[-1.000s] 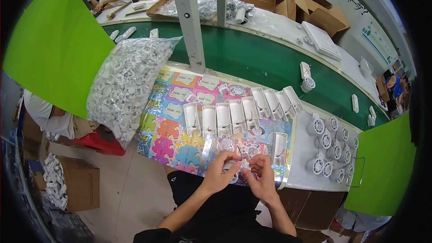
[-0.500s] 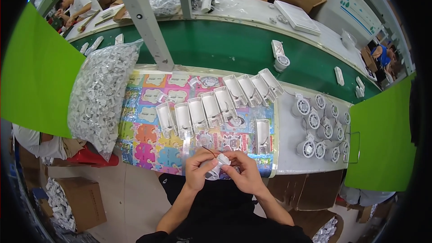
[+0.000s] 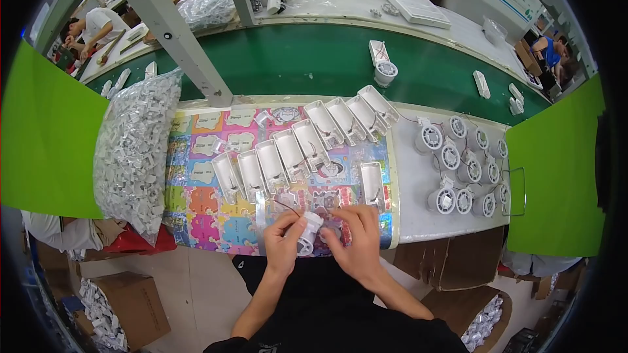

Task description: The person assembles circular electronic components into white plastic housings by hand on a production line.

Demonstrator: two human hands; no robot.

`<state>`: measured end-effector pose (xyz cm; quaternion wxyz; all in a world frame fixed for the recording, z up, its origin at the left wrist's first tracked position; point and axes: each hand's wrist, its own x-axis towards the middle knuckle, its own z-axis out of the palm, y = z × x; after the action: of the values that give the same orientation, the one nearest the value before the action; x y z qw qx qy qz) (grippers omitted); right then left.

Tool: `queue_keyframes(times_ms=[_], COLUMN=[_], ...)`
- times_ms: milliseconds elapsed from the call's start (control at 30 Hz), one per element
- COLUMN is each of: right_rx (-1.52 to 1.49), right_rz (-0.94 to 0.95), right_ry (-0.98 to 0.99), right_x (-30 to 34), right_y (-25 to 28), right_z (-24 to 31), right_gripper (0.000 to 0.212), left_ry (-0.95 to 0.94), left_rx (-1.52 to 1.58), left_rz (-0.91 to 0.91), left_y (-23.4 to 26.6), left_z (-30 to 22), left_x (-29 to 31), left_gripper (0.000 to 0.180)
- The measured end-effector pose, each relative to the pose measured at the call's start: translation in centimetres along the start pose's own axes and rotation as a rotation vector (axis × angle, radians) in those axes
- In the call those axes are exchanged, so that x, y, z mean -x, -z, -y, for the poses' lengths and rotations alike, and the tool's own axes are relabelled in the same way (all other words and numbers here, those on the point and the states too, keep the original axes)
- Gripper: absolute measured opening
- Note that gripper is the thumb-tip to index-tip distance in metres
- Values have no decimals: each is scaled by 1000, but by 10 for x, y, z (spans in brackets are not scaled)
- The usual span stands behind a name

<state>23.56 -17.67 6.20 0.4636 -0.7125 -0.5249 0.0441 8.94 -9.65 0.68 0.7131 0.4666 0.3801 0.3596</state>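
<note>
My left hand (image 3: 281, 248) is closed round a white cylindrical lamp housing (image 3: 311, 227), held tilted over the near edge of the table. A thin dark reddish wire (image 3: 286, 206) sticks out above the left fingers. To the right of the housing, my right hand (image 3: 361, 245) has its thumb and fingers apart, with nothing visible between them. Ahead of my hands, several open white rectangular cases (image 3: 269, 165) stand in a slanting row, with wires inside. One more white case (image 3: 372, 184) sits apart, beyond my right hand.
Several round white lamp heads (image 3: 471, 168) with wires stand on the white tabletop at right. A large clear bag of small white parts (image 3: 137, 157) leans at left. Beyond the table runs a green conveyor belt (image 3: 294, 59). A grey metal post (image 3: 171, 33) rises at far left.
My right hand has come away from the lamp housing, and its fingers have spread. The housing has turned in my left hand. The whole view has shifted slightly.
</note>
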Motion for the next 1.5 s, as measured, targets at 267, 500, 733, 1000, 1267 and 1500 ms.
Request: queue_keyframes(times_ms=[267, 500, 733, 1000, 1267, 1500], right_rx=[-340, -1313, -1330, -1836, -325, -92], right_rz=[313, 255, 330, 395, 549, 516], right_ry=[-163, -901, -817, -989, -138, 130], right_x=[43, 21, 10, 35, 9, -32], right_y=[-14, -11, 0, 0, 7, 23], right_z=[9, 4, -7, -10, -5, 17], right_gripper=[82, 74, 93, 95, 69, 57], left_ry=[-189, -377, -646, -738, -253, -301], left_rx=[-48, -647, -1438, -1451, -1404, -1228], left_rz=[-41, 12, -103, 77, 225, 479], left_y=[-17, 57, 132, 142, 130, 82], left_z=[-28, -65, -86, -99, -107, -134], left_x=[20, 1, -70, -53, -54, -28], left_gripper=[25, 43, 39, 23, 49, 55])
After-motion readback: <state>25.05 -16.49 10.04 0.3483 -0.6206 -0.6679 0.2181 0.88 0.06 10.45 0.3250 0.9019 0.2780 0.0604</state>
